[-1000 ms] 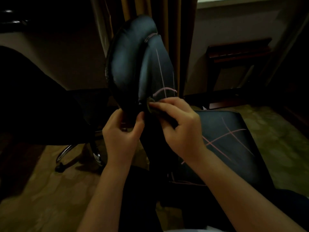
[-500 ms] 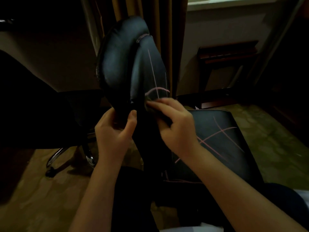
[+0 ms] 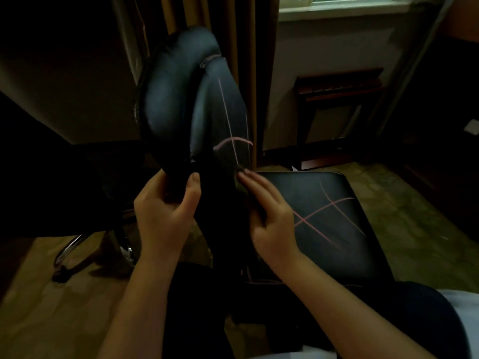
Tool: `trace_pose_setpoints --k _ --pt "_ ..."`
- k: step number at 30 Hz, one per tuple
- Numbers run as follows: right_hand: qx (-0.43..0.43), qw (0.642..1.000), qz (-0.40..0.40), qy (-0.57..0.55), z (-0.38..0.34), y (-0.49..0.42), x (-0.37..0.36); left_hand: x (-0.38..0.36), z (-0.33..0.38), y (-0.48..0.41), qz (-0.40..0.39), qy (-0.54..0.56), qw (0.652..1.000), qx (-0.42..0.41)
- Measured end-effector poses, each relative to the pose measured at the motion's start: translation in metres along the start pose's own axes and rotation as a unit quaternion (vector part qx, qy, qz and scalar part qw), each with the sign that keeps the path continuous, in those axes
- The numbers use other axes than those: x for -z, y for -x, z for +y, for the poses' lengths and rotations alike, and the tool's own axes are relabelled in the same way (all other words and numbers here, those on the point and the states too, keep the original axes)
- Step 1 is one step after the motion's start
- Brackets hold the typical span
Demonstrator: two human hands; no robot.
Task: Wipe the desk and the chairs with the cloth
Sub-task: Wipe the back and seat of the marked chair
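Head view: room dim, left side near black. Cloth [image 3: 240, 178] dark, mostly hidden under right hand [image 3: 269, 218]. Its fingers lie nearly straight, pressing cloth on chair back [image 3: 178, 104] below pink lines [image 3: 232, 141]; thumb hidden. Left hand [image 3: 166, 211] grips chair back's lower edge. Seat [image 3: 293, 187] bears pink cross [image 3: 325, 211].

Dim room, I'm working by weak light from the window [image 3: 344, 2] top right. Left side drowns in black shadow, edges bow, my right grip [image 3: 269, 216] looks slightly smeared.
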State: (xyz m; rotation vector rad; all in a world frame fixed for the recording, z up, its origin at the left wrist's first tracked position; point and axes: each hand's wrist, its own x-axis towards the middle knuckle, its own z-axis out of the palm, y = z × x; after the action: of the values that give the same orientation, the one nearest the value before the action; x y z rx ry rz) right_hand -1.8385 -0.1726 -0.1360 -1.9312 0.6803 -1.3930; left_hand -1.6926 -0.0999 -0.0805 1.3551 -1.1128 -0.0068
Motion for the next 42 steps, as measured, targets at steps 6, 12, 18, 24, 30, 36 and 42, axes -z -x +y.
trace_pose_setpoints --k 6,12,18,24,30,36,42 --pt "-0.098 0.995 0.001 -0.02 0.005 -0.036 -0.035 0.003 0.001 0.004 -0.001 -0.017 1.0 -0.011" --pt "-0.071 0.997 -0.041 -0.007 -0.001 0.025 -0.01 -0.001 -0.001 0.005 0.003 -0.022 1.0 -0.021" --pt "-0.012 0.999 -0.017 -0.037 -0.023 -0.011 0.005 -0.001 -0.007 -0.002 -0.006 0.005 1.0 -0.029" --pt "0.022 0.993 -0.07 -0.09 -0.036 -0.033 -0.043 0.005 -0.003 0.002 -0.011 -0.018 0.999 -0.032" --pt "-0.025 0.997 -0.072 -0.032 0.015 0.032 -0.013 0.001 -0.002 0.003 -0.001 -0.02 0.999 -0.035" --pt "-0.015 0.999 -0.026 -0.025 -0.024 -0.006 -0.003 0.001 -0.003 0.005 0.0 -0.055 0.998 -0.044" --pt "0.08 0.996 -0.05 -0.009 -0.032 -0.022 -0.032 0.006 -0.005 0.004 -0.014 -0.094 0.995 -0.036"
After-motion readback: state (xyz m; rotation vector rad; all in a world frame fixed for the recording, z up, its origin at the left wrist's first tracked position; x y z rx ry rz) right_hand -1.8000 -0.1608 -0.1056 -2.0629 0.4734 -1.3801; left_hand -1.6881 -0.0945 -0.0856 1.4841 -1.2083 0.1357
